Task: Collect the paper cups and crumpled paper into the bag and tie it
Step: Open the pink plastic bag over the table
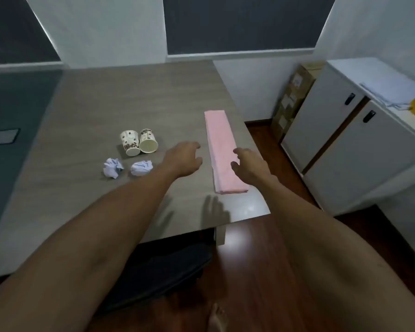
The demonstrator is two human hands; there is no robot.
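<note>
Your left hand point(183, 159) and right hand point(248, 164) hover on either side of the folded pink bag point(222, 149), one at each long edge. The fingers of both hands are spread wide and loosely curled, holding nothing; neither hand can be confirmed as touching the bag. This two-sided approach suits a flat, limp item: judged from the posture, you are about to lift it by both edges and shake or peel it open.

The bag lies flat near the right edge of the desk point(106, 97), its long axis running away from you. It must be opened before anything can go in.

The items to collect sit to the left of the bag, well apart from it. Two paper cups point(139, 144) lie tipped, side by side and touching, their open mouths toward you. Two balls of crumpled paper point(127, 167) rest just in front of the cups, a small gap between them. Nothing has been collected yet.
</note>
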